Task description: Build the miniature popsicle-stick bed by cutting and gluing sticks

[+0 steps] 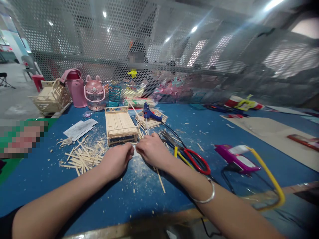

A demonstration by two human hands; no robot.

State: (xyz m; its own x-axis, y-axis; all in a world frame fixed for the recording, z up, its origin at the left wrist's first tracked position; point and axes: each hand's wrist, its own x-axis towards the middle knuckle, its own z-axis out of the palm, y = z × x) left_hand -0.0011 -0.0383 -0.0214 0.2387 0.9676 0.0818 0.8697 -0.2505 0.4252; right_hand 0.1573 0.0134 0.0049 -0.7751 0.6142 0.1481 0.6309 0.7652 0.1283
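My left hand [117, 160] and my right hand [154, 150] are close together over the table, fingertips pinched and almost meeting. Whatever small piece they hold is hidden by the fingers. A white slip of paper [135, 153] shows just below the fingertips. Directly beyond them stands a small bed-like frame [121, 122] of thin wooden sticks. A blue glue gun [151, 114] rests behind my right hand on a second stick piece [159, 122]. Loose wooden sticks [83, 158] lie in a heap left of my left hand. One longer stick [160, 181] lies below my right wrist.
Right of my right hand lie red-handled scissors [199, 162] and a yellow-handled tool [183, 157]. Farther right is a purple device [234, 157] with a yellow tube. A pink bottle [77, 88], a clear pink-lidded jug [95, 96] and a perforated metal screen [159, 43] stand behind.
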